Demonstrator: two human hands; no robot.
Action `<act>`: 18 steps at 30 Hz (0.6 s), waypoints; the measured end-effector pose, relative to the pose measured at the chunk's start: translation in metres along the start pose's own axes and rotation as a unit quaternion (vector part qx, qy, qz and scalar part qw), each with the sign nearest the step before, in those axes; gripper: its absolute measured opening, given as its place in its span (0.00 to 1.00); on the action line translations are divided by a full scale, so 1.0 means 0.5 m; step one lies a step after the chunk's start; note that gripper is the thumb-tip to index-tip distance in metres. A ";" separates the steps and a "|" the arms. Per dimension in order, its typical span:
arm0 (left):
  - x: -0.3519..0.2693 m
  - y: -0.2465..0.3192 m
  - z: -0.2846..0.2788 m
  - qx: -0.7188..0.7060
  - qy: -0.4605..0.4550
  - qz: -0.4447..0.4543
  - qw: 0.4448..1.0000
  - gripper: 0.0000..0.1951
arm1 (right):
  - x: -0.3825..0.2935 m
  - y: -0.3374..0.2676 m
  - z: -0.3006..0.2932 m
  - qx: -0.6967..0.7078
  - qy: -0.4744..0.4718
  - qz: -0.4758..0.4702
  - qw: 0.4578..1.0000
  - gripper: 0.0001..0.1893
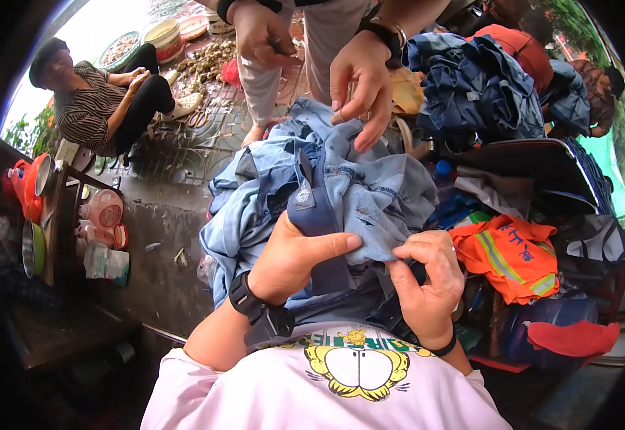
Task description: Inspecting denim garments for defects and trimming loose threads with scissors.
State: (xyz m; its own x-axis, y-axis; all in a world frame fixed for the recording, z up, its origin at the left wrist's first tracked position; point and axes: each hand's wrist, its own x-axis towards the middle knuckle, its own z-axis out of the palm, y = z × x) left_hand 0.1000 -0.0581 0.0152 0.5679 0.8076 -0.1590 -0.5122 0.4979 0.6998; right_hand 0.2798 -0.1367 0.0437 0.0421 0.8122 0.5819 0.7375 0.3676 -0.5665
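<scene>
A light blue denim garment [377,199] lies bunched before me, its inner side and seams partly turned out. Across it runs a darker blue fabric strip [317,215], which carries a small patch [304,196] with a white emblem. My left hand [301,252] grips the strip and cloth, thumb on top. Pinched between thumb and fingers of my right hand [428,285] is the garment's near edge. A small dark hole [365,221] shows in the cloth between my hands. Another person's hand [363,88] hovers at the garment's far side; that person's other hand [265,40] is higher up.
A dark blue denim pile [479,88] rises at the far right. Nearer lies an orange reflective vest [511,258] beside a red cloth [573,338]. At left, pink bottles [102,209] stand by a wooden stool [57,226]. Beyond sits a person [97,102] near scissors [198,118].
</scene>
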 end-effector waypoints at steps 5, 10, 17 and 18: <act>0.004 -0.003 -0.004 0.050 0.037 -0.006 0.998 0.18 | -0.001 0.009 -0.016 -0.009 -0.044 0.004 0.999 0.13; 0.005 -0.008 -0.022 0.131 0.057 0.019 0.990 0.14 | 0.022 -0.002 -0.018 0.022 -0.116 0.020 0.993 0.13; 0.002 0.016 -0.017 0.222 0.051 0.005 0.974 0.14 | 0.074 -0.012 0.011 0.029 -0.080 0.090 0.992 0.14; 0.000 0.019 -0.018 0.223 0.052 0.006 0.974 0.14 | 0.078 -0.016 0.016 0.047 -0.096 0.121 0.987 0.13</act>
State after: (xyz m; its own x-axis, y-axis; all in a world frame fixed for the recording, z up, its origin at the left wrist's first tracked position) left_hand 0.0893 -0.0505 0.0157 0.4843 0.8512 -0.2021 -0.1752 0.3207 0.9309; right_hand 0.2703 -0.1046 0.0662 0.0736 0.9488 0.3073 0.6561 0.1860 -0.7314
